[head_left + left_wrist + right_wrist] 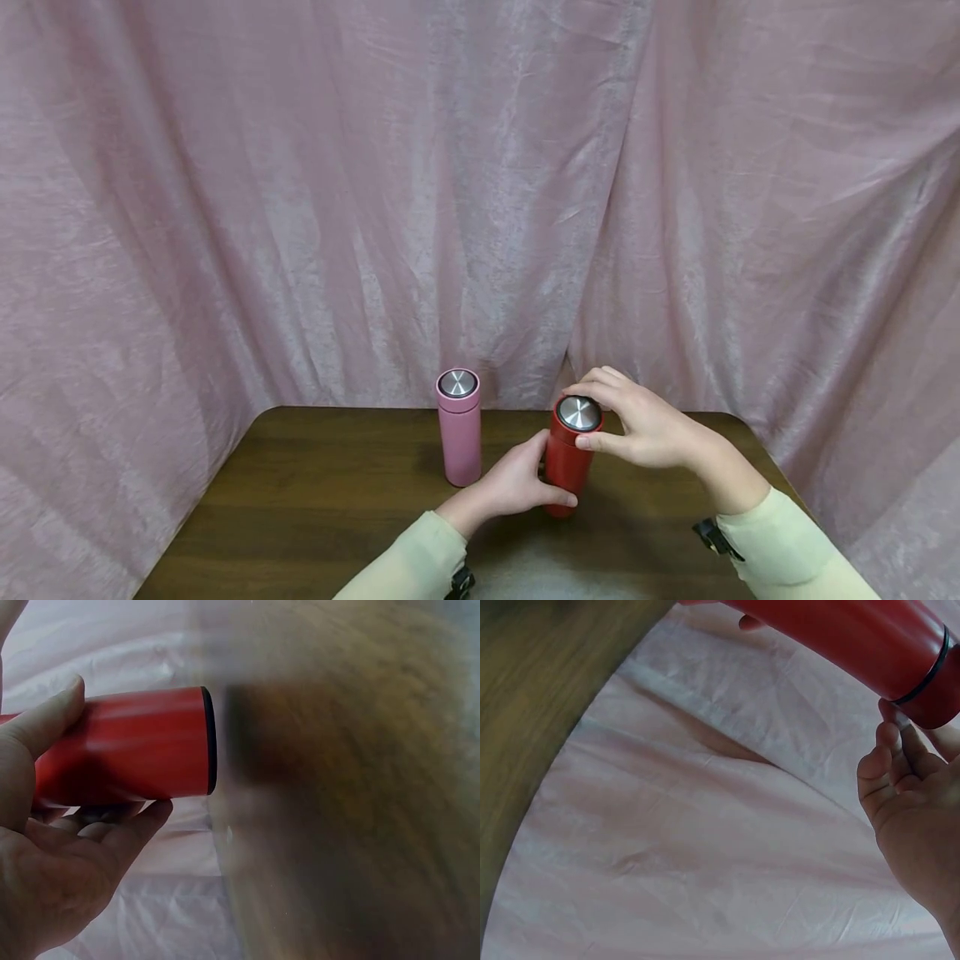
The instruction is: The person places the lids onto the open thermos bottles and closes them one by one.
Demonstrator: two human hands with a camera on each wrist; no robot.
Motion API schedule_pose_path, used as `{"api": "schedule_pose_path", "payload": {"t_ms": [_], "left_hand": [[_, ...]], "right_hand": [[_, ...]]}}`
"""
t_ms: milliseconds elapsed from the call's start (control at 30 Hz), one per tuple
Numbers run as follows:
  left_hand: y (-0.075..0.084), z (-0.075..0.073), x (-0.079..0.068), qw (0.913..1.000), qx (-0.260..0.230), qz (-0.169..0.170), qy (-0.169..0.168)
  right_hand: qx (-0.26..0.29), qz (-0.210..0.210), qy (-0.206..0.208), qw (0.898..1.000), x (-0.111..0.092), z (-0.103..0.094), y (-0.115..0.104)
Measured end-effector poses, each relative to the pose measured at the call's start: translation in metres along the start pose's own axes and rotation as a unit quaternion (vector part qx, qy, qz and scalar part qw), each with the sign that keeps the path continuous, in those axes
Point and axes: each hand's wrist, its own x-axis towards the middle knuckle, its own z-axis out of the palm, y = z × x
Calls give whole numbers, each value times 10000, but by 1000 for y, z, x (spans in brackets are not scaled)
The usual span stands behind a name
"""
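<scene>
A red vacuum flask point(567, 475) with a silver-topped lid point(580, 413) stands nearly upright between both hands. My left hand point(517, 479) grips its lower body, thumb on the near side and fingers on the far side. Around the lid, my right hand point(637, 421) holds on with thumb and fingers. In the left wrist view, the dark base of the red flask point(127, 746) looks slightly off the tabletop. A dark ring marks the lid seam of the red flask point(870, 645) in the right wrist view. Left of the hands stands a pink vacuum flask point(461, 442), untouched.
The brown wooden table point(300, 500) has rounded far corners. Behind it and along both sides hangs a pink curtain point(450, 208), close to the table's edges. Dark straps point(717, 538) sit at the wrists over pale green sleeves point(787, 542).
</scene>
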Motion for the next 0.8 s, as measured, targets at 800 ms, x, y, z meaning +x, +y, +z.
{"api": "schedule_pose_path", "payload": {"t_ms": [800], "left_hand": [[-4,-2,24,9990,257,-294,198]], "right_hand": [[95,243,-108,9996,13,-4,21]]}}
